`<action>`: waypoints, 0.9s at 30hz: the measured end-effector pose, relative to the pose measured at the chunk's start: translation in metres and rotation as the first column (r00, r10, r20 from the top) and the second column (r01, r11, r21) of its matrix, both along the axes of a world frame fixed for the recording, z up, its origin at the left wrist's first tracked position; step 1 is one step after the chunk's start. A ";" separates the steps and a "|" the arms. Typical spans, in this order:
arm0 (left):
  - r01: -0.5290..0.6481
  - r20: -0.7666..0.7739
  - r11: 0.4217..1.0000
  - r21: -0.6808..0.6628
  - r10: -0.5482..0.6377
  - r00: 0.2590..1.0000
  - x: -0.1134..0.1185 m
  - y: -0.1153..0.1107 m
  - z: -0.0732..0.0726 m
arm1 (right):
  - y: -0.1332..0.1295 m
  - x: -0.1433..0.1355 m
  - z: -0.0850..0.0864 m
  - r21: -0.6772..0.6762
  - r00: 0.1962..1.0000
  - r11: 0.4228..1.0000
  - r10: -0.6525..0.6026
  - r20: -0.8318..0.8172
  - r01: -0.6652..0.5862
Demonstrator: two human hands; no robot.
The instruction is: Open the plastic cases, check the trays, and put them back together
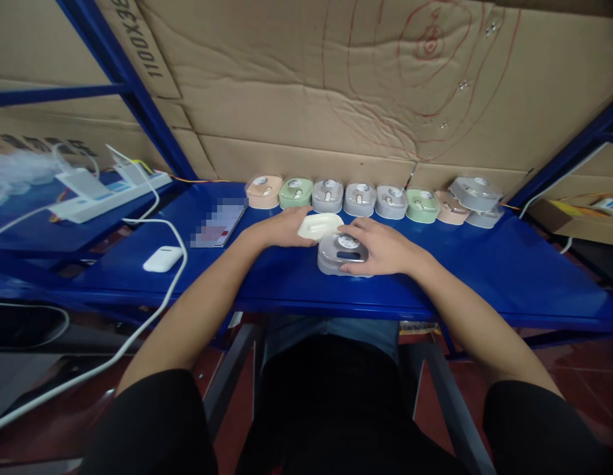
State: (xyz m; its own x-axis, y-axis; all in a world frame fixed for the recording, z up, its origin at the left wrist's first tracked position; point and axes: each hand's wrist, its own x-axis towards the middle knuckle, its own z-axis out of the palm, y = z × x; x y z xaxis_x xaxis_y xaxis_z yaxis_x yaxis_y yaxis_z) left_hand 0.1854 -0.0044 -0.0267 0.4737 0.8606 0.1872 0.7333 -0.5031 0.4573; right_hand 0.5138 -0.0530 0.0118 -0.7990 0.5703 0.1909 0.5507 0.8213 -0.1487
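My left hand [281,227] rests on the blue shelf [484,270] and holds a cream-white oval case [320,225] by its left side. My right hand [383,247] lies over a grey case with a clear lid [338,253], gripping its right side. The grey case sits just in front of the cream one, and the two touch. Behind both hands a row of several small cases [360,196] in peach, green and grey stands along the cardboard wall.
A white earbud case [161,258] and a phone [221,223] lie to the left. A white cable [152,310] hangs over the shelf's front edge. A power strip [108,191] sits far left. Two grey cases are stacked [477,198] at the row's right end.
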 end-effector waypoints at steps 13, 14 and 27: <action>0.004 -0.107 1.000 0.005 -0.004 0.994 0.001 -0.003 0.004 | -0.006 -0.005 -0.004 0.029 1.000 1.000 0.000 0.014 -0.001; 0.003 -0.113 1.000 0.006 -0.002 0.994 0.001 -0.003 0.003 | -0.006 -0.006 -0.005 0.038 1.000 0.999 0.003 0.013 -0.004; -0.017 0.039 0.999 -0.049 0.019 0.999 0.001 -0.003 0.003 | 0.003 -0.002 -0.015 -0.132 0.994 0.988 0.074 -0.075 -0.084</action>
State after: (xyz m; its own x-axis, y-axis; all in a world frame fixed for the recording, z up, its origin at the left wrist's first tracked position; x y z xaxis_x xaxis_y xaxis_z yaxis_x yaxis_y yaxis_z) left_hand 0.1865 -0.0072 -0.0242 0.4510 0.8775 0.1628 0.7232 -0.4662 0.5095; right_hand 0.5113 -0.0501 -0.0028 -0.8301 0.5301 0.1732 0.4692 0.8317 -0.2967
